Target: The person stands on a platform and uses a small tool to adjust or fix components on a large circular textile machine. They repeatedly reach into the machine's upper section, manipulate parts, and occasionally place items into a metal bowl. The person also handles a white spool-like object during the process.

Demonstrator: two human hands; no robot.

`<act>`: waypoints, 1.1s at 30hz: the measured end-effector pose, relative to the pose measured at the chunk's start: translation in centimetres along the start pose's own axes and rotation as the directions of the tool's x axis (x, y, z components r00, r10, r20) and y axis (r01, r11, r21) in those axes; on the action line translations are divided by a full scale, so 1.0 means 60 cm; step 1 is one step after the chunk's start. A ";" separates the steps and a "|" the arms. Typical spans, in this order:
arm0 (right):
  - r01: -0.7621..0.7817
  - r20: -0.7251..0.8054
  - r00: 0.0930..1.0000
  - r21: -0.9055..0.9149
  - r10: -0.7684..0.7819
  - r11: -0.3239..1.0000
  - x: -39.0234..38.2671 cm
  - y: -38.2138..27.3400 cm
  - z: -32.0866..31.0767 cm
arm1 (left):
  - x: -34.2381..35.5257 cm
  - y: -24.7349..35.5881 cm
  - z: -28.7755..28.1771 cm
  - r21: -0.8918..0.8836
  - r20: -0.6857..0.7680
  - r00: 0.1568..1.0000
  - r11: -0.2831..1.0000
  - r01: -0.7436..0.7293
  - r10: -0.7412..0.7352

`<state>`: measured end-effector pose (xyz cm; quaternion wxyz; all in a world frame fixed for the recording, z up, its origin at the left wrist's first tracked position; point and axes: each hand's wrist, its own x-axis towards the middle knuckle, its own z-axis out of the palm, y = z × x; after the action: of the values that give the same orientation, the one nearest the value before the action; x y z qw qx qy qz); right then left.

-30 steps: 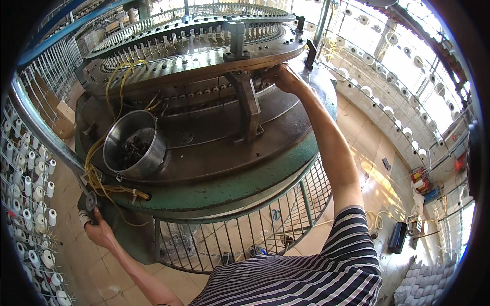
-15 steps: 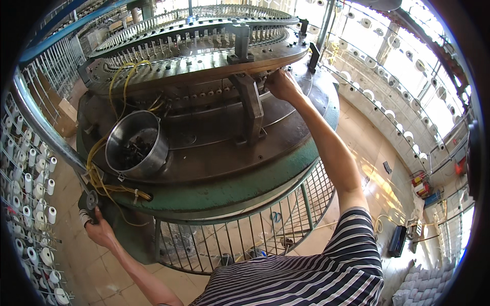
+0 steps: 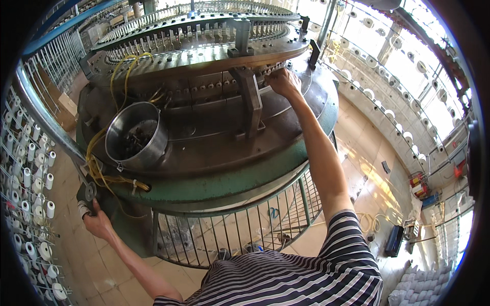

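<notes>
As the left hand (image 3: 98,224) stays curled by the grey disc (image 3: 90,190), the right hand (image 3: 285,82) now sits lower under the plate (image 3: 204,55). Its fingers (image 3: 274,77) bend near the knob row (image 3: 210,86), any pinch hidden; work apparently continues there

Dark and white stripes cover the shirt (image 3: 286,278), bottom centre. Mid-frame, the machine plate (image 3: 214,155) is dark brown, the machine rim (image 3: 219,190) green. Left of centre: silver pot (image 3: 157,153), yellow tubes (image 3: 95,168). Upper left, a blue rail (image 3: 51,37).
</notes>
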<state>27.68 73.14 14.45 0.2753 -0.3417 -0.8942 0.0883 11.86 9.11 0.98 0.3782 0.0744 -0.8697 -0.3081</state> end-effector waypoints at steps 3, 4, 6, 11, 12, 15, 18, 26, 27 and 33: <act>-0.158 0.020 0.987 0.019 0.157 0.987 0.000 -0.011 -0.005 | -0.001 -0.003 0.000 0.006 0.009 1.000 1.000 0.021 -0.021; -0.157 -0.004 0.987 0.032 0.158 0.987 0.001 -0.015 -0.006 | 0.000 -0.003 0.001 0.005 0.004 0.999 0.999 0.032 -0.032; -0.139 -0.042 0.989 0.080 0.143 0.987 -0.006 -0.017 -0.004 | 0.001 -0.003 0.002 0.022 -0.026 1.000 1.000 0.005 -0.004; -0.139 -0.047 0.989 0.013 0.140 0.990 -0.002 -0.004 0.012 | 0.000 0.001 0.000 0.019 -0.040 0.999 1.000 0.001 -0.001; -0.119 -0.030 0.992 0.016 0.120 0.993 0.001 0.002 0.014 | -0.001 0.003 0.000 0.013 -0.041 0.999 1.000 0.007 -0.007; 0.017 0.083 0.996 0.001 -0.017 1.000 0.017 0.024 0.009 | -0.006 0.002 0.001 -0.025 -0.040 0.999 0.999 0.028 -0.029; 0.177 -0.150 0.975 0.099 -0.161 0.979 0.003 0.052 -0.004 | -0.003 -0.006 0.009 -0.035 -0.042 0.999 0.999 -0.005 0.004; 0.154 -0.078 0.987 0.153 -0.144 0.976 -0.153 -0.060 -0.101 | -0.008 -0.010 0.004 -0.023 -0.100 0.995 0.999 -0.025 0.023; 0.178 -0.288 0.950 0.167 -0.125 0.970 -0.173 -0.097 -0.125 | -0.007 -0.003 0.000 -0.002 -0.113 0.992 0.999 -0.050 0.050; 0.752 -0.133 0.566 0.489 -0.814 0.443 -0.226 -0.368 -0.167 | -0.009 0.016 -0.015 0.075 -0.015 0.993 0.991 0.114 -0.113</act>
<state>29.10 47.32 24.58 0.3070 0.1994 -0.9095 0.1968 12.98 9.65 1.66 0.3616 0.1395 -0.8731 -0.2956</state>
